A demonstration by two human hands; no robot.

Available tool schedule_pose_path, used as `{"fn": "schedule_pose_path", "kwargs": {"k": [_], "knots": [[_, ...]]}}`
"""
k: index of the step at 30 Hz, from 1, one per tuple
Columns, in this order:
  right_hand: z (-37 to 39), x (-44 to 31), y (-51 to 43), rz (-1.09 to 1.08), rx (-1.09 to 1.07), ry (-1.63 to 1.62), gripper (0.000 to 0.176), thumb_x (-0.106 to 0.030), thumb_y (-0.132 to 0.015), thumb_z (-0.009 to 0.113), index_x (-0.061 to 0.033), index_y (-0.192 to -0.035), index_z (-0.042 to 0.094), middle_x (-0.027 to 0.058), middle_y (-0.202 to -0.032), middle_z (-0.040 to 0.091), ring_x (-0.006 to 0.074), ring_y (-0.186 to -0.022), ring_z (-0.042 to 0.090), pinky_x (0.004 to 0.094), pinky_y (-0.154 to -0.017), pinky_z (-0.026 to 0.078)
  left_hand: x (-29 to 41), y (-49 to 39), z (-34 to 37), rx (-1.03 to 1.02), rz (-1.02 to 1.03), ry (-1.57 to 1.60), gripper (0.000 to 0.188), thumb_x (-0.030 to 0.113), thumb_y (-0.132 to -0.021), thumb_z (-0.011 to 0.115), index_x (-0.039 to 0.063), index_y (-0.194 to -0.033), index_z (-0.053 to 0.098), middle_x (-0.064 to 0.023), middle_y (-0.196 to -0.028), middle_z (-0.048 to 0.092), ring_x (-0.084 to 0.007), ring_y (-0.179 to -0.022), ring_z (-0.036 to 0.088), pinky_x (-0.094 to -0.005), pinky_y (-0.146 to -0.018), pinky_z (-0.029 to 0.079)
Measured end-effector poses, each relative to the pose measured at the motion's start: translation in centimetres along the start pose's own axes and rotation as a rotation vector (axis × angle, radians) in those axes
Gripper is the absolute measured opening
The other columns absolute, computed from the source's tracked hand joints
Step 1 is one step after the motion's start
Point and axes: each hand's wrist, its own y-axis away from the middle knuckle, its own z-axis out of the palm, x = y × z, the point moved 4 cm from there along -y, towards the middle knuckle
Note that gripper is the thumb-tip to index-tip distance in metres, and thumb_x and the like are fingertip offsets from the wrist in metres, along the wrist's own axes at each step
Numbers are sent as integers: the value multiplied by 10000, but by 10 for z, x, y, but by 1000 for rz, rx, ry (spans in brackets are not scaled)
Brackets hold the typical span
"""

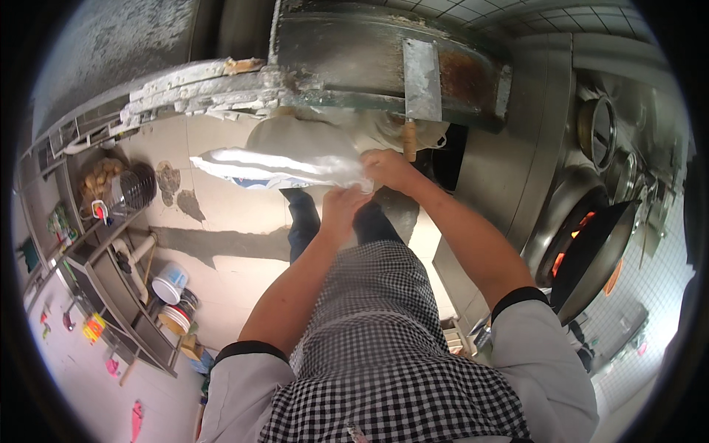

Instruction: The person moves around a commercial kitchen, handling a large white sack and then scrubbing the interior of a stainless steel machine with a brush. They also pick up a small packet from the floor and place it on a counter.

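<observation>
A white plastic bag (277,169) with some blue print stretches out to the left in front of my knees. My left hand (342,207) pinches its gathered right end from below. Just above and to the right, my right hand (390,170) grips the same end with bent fingers. What the bag contains cannot be seen. Beyond my right hand, a cleaver with a broad grey blade (422,83) rests at the edge of a dark, worn worktop (343,61), its wooden handle (409,141) sticking out towards me.
On the right, a dark wok (595,260) stands tilted beside a burner with glowing flames (573,243). A steel counter (498,149) runs along that side. Left are a metal rack (111,310), a white bucket (170,282) and a bag of potato-like produce (102,177). Pale tiles (243,205) cover the floor.
</observation>
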Motion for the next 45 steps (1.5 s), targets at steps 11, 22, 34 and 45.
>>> {"fn": "schedule_pose_path", "kwargs": {"k": [11,22,34,45], "knots": [[-4,-17,6,49,-94,50,268,-243,-848,628,20,-866,675,164,-872,657,303,-818,632,395,-749,490,-7,7,-4,88,-259,418,180,127,-1001,639,-42,-1064,638,-148,-1062,708,-253,-993,712,-432,-981,565],[8,-12,6,-78,-43,163,200,-196,-818,669,3,-807,653,151,-879,652,343,-876,615,405,-789,493,2,12,-4,88,-298,379,225,155,-1007,635,-67,-1042,643,-153,-1023,722,-259,-986,717,-400,-960,570],[6,-12,22,-143,35,245,96,-116,-880,658,-21,-882,670,132,-1091,681,318,-1037,611,396,-896,493,-9,14,-5,78,-249,495,194,162,-1002,649,-30,-1003,678,-126,-992,730,-245,-952,716,-411,-971,562],[8,-37,4,-380,-27,371,96,-74,-900,576,-16,-881,651,186,-1188,641,373,-1136,564,424,-987,458,-15,14,-4,101,-235,518,168,119,-995,629,-40,-1052,628,-148,-1030,708,-253,-967,711,-381,-939,578]]}}
